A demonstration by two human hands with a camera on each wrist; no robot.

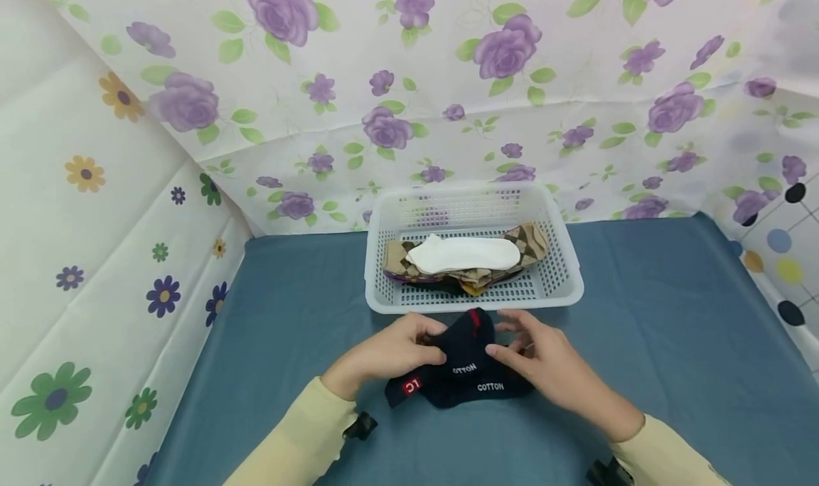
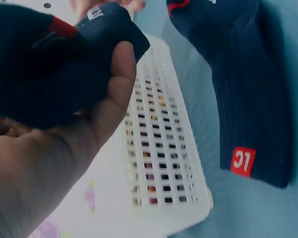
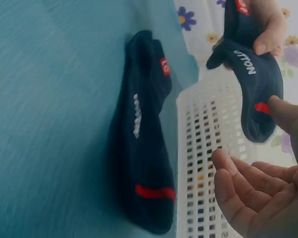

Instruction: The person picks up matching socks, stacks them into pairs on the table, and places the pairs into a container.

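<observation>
My left hand [image 1: 387,349] pinches a navy sock [image 1: 462,344] with white lettering and a red toe stripe, holding it raised above the table. My right hand [image 1: 547,358] is at the toe end of this sock; in the right wrist view its thumb [image 3: 286,115] touches the sock beside the red stripe while the other fingers [image 3: 248,193] stay apart from the cloth. Below lies a matching navy sock [image 1: 448,395], flat on the table, with a red label on its cuff. The held sock partly covers it in the head view.
Just beyond the hands stands a white perforated basket [image 1: 473,305]. Inside are a folded white sock [image 1: 463,254], brown checked socks [image 1: 530,243] and darker ones underneath. A blue cloth [image 1: 301,308] covers the table, and flowered sheets [image 1: 345,67] hang at the back and sides.
</observation>
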